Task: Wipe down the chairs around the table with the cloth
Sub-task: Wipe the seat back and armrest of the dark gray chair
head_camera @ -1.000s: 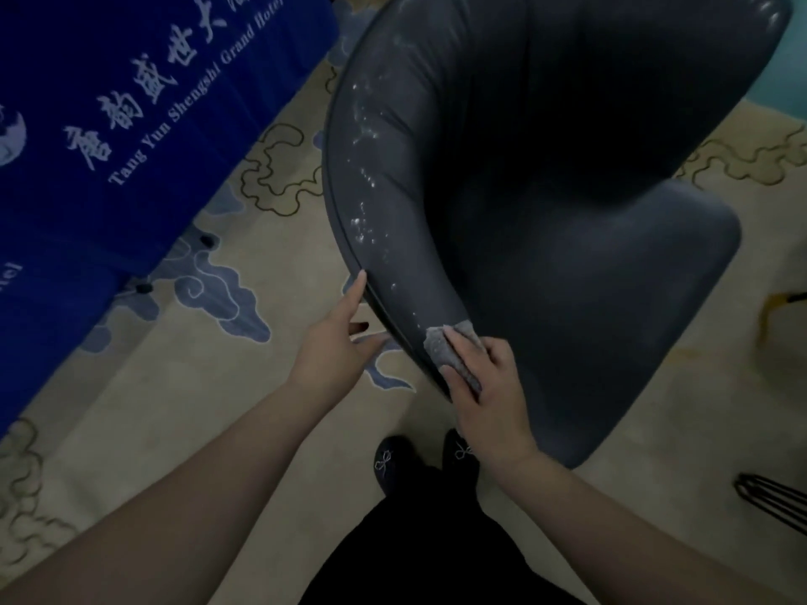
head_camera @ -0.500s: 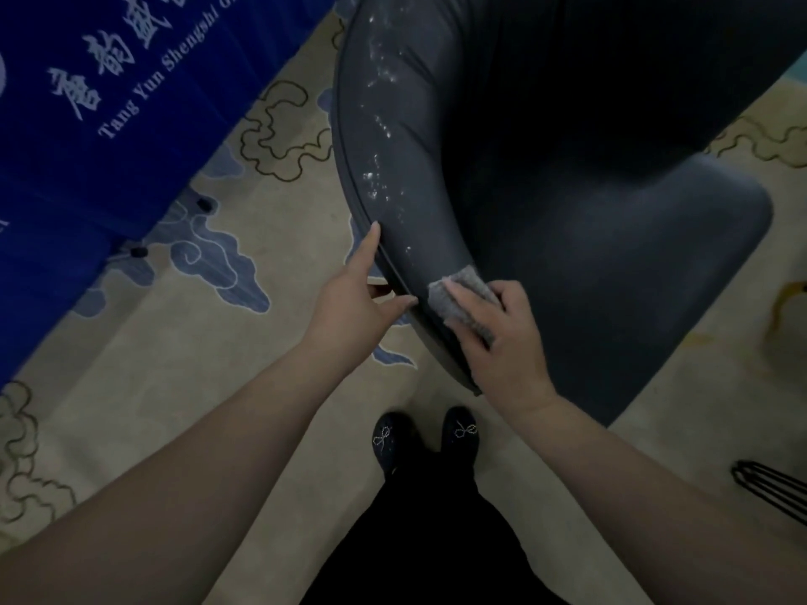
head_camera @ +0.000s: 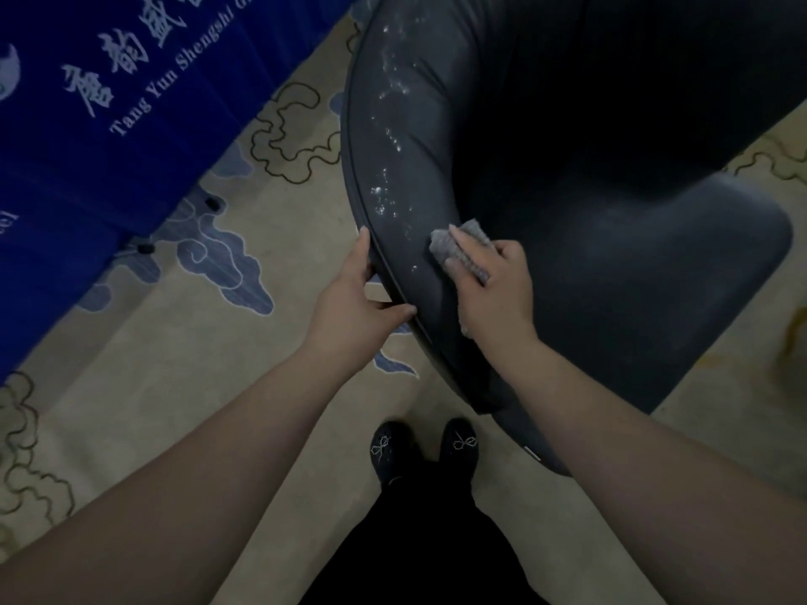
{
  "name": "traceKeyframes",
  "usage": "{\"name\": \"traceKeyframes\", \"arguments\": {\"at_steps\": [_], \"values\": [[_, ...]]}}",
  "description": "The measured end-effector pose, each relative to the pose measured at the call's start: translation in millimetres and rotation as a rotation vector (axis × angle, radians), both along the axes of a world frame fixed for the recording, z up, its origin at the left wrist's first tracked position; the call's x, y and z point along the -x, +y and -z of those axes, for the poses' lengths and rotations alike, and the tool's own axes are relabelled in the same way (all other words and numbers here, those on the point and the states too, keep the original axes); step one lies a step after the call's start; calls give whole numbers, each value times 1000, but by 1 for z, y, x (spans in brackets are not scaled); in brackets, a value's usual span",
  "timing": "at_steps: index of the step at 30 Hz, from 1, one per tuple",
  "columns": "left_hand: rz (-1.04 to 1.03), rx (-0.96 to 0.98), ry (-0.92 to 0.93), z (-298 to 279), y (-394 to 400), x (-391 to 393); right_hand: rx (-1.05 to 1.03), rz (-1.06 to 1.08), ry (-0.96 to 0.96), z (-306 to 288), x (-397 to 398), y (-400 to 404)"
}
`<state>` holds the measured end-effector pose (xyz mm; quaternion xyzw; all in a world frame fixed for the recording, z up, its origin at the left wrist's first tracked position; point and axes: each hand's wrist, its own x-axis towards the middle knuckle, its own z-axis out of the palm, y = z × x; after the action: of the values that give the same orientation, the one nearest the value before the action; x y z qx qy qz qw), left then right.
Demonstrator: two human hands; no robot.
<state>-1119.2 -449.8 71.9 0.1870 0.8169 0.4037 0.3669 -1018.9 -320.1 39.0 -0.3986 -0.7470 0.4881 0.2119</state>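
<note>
A pale carpet (head_camera: 183,386) with blue and dark cloud swirls covers the floor under both arms. Off to the far side of the left hand hangs a blue table cover (head_camera: 87,124) with white lettering, well apart from it. Ahead of both hands stands the chair (head_camera: 611,255), a dark round-backed armchair whose curved back rim runs right between the two hands; its seat lies beyond the right hand. White specks (head_camera: 388,137) dot the padded rim just above and ahead of the fingers of both hands.

The left hand (head_camera: 353,307) holds the outer edge of the rim, fingers reaching along the outside and thumb resting on the seam. The right hand (head_camera: 493,290) sits just across the rim from it, on the inner padding, fingers laid over the cloth (head_camera: 463,246) and pressing it to the leather. The cloth is a small grey wad; part shows ahead of the fingertips, the rest is under the palm. The two hands are near each other, not touching.

Below the wrists, between the forearms, stand two dark shoes (head_camera: 423,447) with small shiny bows.
</note>
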Motion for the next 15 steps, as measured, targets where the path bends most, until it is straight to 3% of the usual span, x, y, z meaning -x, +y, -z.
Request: {"name": "traceKeyframes", "arguments": {"at_steps": [4,9,13,15], "values": [[-33,-18,-3,2,0,0,-248,-316,100,-6,-2,-7],[-29,-23,12,2,-1,2,-46,-99,32,-5,9,8],[-19,4,44,-1,-1,1,-120,-315,105,-7,10,-1],[-29,0,58,-2,0,1,-53,-248,85,-6,14,4]]}}
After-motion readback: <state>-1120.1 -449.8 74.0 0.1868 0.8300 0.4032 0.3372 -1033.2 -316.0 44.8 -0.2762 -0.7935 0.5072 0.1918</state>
